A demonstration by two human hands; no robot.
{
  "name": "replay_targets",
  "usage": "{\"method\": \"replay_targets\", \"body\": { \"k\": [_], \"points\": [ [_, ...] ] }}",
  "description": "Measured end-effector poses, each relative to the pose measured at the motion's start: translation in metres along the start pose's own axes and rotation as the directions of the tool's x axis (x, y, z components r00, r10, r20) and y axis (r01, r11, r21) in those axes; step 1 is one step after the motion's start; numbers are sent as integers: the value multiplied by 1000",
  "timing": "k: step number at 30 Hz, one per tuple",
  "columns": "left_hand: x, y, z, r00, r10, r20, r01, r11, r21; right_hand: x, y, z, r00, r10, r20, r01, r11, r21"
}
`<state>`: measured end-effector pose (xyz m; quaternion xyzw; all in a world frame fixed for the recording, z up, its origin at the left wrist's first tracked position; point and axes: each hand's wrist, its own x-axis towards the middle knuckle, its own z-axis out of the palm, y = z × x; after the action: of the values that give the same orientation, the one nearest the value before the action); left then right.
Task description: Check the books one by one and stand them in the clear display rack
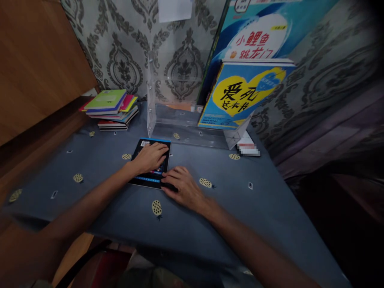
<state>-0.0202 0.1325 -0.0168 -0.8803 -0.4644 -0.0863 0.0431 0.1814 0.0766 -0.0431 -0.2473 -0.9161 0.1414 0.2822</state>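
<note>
A dark book (145, 183) with blue strips and a white barcode label lies flat on the cloth-covered table. My left hand (151, 157) rests on its cover, palm down, with the fingers stretched toward the upper right edge. At the book's lower right side is my right hand (184, 187), its thumb and fingers closed together. A small black object (169, 186) shows between that thumb and the fingers; its kind cannot be made out. The fingertips touch or nearly touch the book's edge.
A clear acrylic stand (192, 138) stands behind the book, with a blue and yellow book (223, 114) and a larger teal book (240, 28) leaning at its right. Several books are stacked (111, 106) at the left. A white card-like item (248, 146) lies by the stand's right foot.
</note>
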Motion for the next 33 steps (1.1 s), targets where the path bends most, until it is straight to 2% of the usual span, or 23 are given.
{"method": "replay_targets", "body": {
  "k": [10, 17, 22, 25, 28, 33],
  "points": [
    [21, -7, 7, 1000, 6, 16, -6, 999, 34, 1, -2, -4, 1000, -15, 2, 15, 1000, 6],
    [23, -5, 9, 1000, 23, 17, -25, 995, 92, 0, -2, -4, 1000, -6, 5, 6, 1000, 13],
    [23, -9, 16, 1000, 8, 4, -8, 1000, 29, 2, -2, -2, 999, -22, -50, 23, 1000, 4],
    [15, -18, 15, 999, 44, -13, -44, 997, -57, 2, -1, -1, 996, -41, -76, 42, 999, 16],
    [-3, -31, 10, 998, 48, -41, -52, 993, -106, 2, 0, -1, 995, -47, -92, 51, 998, 43],
    [-36, -54, 8, 991, -84, -103, 73, 991, -112, 9, 6, -3, 997, 12, -71, -8, 998, 60]
  ]
}}
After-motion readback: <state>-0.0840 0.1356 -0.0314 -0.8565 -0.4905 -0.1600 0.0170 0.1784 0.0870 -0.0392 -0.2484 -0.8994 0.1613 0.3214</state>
